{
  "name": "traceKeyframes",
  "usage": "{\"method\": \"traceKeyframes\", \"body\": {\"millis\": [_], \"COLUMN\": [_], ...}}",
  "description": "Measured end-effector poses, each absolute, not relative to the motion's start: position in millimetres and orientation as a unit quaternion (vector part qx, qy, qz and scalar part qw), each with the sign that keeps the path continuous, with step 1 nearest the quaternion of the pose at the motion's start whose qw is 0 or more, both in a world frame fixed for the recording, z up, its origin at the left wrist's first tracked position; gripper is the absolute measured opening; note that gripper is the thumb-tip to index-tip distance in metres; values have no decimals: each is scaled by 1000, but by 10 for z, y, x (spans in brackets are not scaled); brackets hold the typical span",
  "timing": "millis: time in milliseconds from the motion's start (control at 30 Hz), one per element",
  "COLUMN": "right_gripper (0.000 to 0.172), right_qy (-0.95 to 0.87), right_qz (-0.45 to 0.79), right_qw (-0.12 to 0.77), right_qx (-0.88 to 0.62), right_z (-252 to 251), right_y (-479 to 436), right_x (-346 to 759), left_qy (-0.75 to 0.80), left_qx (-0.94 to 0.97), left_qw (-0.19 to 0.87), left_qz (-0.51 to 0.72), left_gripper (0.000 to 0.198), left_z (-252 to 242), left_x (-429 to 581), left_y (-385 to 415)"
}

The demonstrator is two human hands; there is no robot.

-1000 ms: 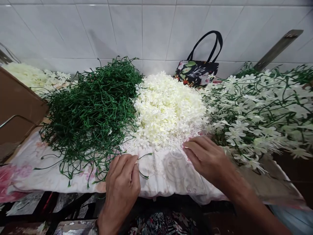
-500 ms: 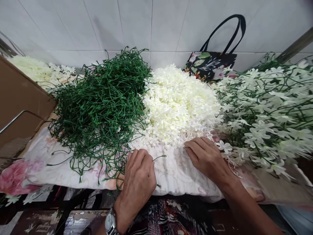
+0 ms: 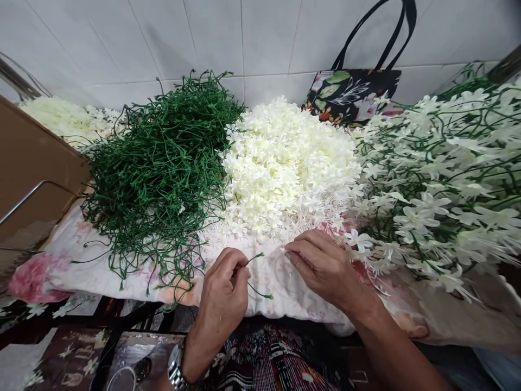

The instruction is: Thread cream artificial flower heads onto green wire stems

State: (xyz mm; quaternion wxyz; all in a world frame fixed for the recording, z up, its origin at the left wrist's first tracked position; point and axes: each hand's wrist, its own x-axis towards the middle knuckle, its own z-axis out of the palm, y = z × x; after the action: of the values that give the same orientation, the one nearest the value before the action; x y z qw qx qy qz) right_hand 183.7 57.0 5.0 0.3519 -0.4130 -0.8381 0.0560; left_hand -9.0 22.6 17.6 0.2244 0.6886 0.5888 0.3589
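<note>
My left hand (image 3: 223, 293) is closed in a pinch on a thin green wire stem (image 3: 256, 257) whose ends stick out to the right. A watch sits on that wrist. My right hand (image 3: 323, 263) is pinched at the near edge of the pile of small white flower heads (image 3: 285, 163); what its fingertips hold is too small to name. Both hands hover over a white floral cloth (image 3: 280, 288). A heap of green stems (image 3: 158, 168) lies to the left of the white pile.
Finished sprays of white flowers on green stems (image 3: 443, 174) lie at the right. A black floral bag (image 3: 352, 95) leans on the tiled wall. A brown cardboard box (image 3: 32, 168) stands at left, with more white flowers (image 3: 61, 119) behind it.
My left hand has lifted the green stem and turned it toward the right hand. My right hand has drawn back slightly from the white pile with its fingertips pinched. The view has shifted closer.
</note>
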Motion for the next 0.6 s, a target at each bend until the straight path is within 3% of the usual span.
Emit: {"method": "traceKeyframes", "body": {"millis": [433,600], "right_gripper": [14,15], "right_qy": [-854,-861], "right_qz": [65,59], "right_qw": [335,318], "right_qx": [-392,-392], "right_z": [35,12], "right_y": [548,547], "right_x": [1820,1810], "left_qy": [605,595], "left_qx": [530,542], "left_qw": [409,411], "left_qz": [431,428], "left_gripper": [6,10], "left_z": [229,275], "left_x": [15,29], "left_y": [222,220]}}
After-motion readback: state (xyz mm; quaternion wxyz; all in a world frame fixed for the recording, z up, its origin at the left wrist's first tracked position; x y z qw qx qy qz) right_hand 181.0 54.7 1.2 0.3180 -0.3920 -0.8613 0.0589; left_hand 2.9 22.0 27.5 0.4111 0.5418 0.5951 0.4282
